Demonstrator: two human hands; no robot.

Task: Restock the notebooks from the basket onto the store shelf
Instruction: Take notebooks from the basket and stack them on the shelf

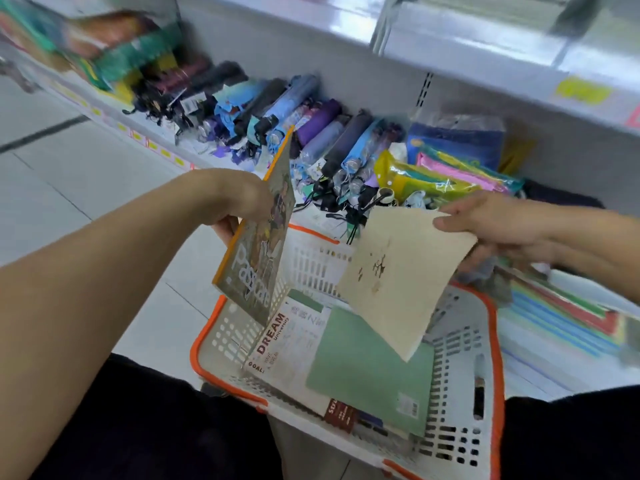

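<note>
Shelf (346, 81): seen at 12 o'clock, loaded with folded umbrellas (277, 123).
Basket (491, 341): set at 6 o'clock, white with orange rim; green notebook (367, 368) laid inside.
Illustrated notebook (259, 237): gripped upright by left hand (239, 202), fingers closed.
Cream notebook (398, 271): pinched at its corner by right hand (491, 226), above the basket.

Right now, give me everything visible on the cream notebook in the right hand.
The cream notebook is thin and soft-covered, apparently paper or card, plain off-white with a few small dark brown marks near the middle. It is closed and held in the air, tilted, one corner pointing down above the green notebook in the basket. The right hand pinches its upper right corner, thumb on top. Nothing else visibly touches it.
</note>
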